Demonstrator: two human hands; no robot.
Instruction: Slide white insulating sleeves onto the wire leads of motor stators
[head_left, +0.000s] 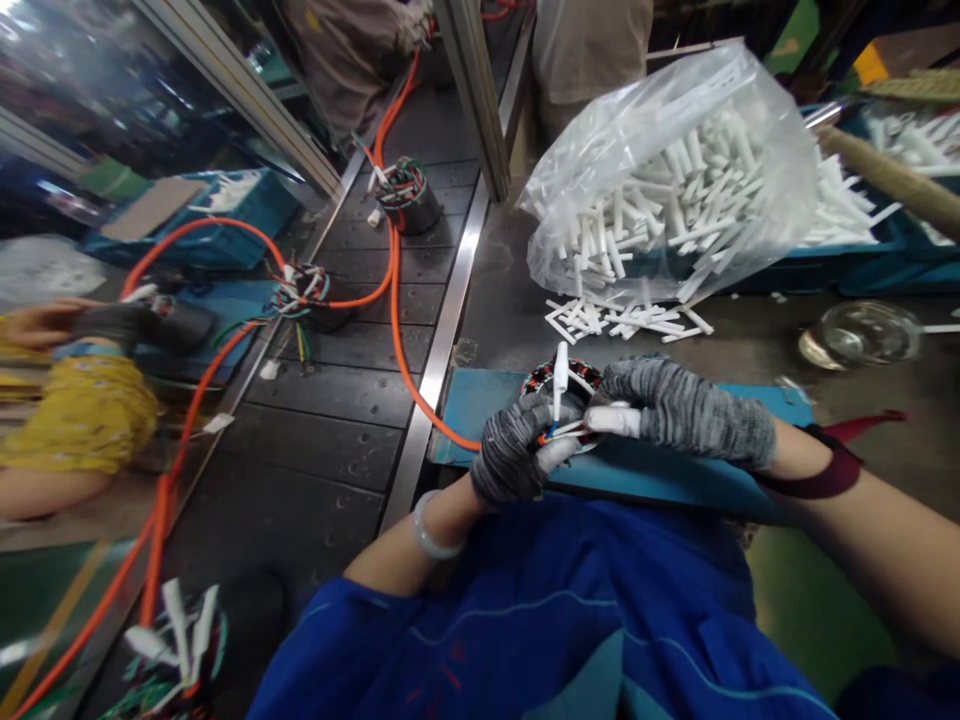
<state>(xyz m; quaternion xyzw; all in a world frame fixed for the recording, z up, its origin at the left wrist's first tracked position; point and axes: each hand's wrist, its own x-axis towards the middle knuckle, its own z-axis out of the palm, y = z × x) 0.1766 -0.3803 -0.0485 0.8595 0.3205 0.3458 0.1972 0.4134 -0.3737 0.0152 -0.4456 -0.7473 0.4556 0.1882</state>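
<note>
In front of me a motor stator (536, 378) with copper-red windings rests on a blue board (772, 400), partly covered by my hands. My left hand (514, 455), in a grey knitted glove with a white-tipped thumb, is closed around several lead wires (562, 432) at the stator's near side. A white insulating sleeve (561, 368) stands up beside its fingers. My right hand (675, 410), gloved alike, pinches the ends of these wires from the right; the exact fingertip contact is hard to see. Loose white sleeves (619, 320) lie just beyond the board.
A clear plastic bag (667, 190) of white sleeves leans over blue bins at the back. A glass bowl (859, 335) stands right. Leftward, orange cables (397, 320) cross a dark slatted conveyor (322, 420) carrying other stators (409, 200). A co-worker's yellow sleeve (97, 410) is far left.
</note>
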